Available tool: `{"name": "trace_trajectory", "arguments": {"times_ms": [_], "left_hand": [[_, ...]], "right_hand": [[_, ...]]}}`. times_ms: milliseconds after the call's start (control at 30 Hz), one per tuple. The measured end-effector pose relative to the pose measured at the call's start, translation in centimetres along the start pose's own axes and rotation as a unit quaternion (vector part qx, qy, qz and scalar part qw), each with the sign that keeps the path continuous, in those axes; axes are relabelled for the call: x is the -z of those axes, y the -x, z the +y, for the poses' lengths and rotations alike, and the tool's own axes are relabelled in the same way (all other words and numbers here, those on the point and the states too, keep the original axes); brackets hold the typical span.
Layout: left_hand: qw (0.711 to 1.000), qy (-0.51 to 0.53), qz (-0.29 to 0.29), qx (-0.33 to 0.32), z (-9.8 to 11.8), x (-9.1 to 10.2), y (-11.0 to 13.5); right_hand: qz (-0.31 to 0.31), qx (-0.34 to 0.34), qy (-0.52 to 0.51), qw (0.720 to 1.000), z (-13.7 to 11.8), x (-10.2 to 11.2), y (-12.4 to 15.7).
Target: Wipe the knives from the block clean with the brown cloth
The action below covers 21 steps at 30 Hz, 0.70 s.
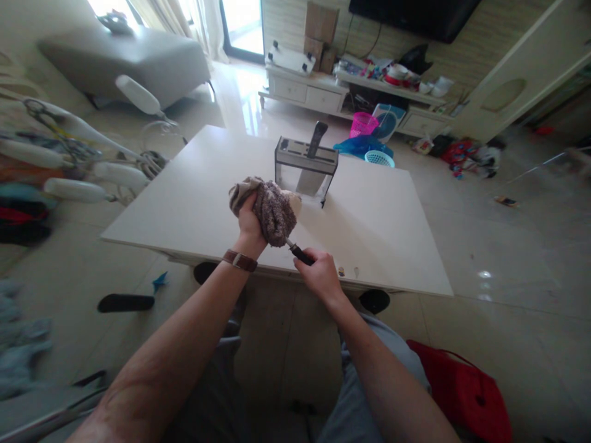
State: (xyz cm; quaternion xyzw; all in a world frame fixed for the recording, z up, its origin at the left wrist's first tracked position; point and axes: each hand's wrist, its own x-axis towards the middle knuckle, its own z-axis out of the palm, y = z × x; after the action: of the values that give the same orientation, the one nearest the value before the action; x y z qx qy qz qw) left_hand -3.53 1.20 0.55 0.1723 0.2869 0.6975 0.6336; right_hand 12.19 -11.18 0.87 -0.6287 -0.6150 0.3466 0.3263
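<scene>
On the near side of the rack, the cloth is gripped by the left hand, and the tool, at its handle, by the right hand; the tool's far end is hidden by the cloth. Wiping of the tool is judged to be in hand. For the next move, a steady handle and even cloth pressure appear to be required.

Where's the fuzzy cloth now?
Head view, left of centre: the cloth is in the left hand, over the white table, beside the black-handled tool.
</scene>
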Motion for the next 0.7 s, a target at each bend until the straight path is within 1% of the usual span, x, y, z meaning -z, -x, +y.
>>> {"name": "trace_trajectory", "arguments": {"times_ms": [67,367,567,700], "left_hand": [[1.000,0.010,-0.002,-0.009,-0.14,0.03,-0.02],[0.999,-0.009,0.015,-0.029,-0.09,-0.79,0.54],[1.000,0.012,0.005,-0.027,-0.58,-0.35,0.11],[1.000,0.005,0.005,-0.021,-0.66,-0.24,0.15]], "right_hand": [[0.000,-0.003,0.001,1.000,0.02,-0.02,0.00],[0.001,0.002,-0.005,1.000,0.03,0.00,0.05],[0.003,0.002,-0.004,1.000,0.09,0.02,0.04],[0.001,0.004,-0.005,1.000,0.11,0.00,0.07]]}}
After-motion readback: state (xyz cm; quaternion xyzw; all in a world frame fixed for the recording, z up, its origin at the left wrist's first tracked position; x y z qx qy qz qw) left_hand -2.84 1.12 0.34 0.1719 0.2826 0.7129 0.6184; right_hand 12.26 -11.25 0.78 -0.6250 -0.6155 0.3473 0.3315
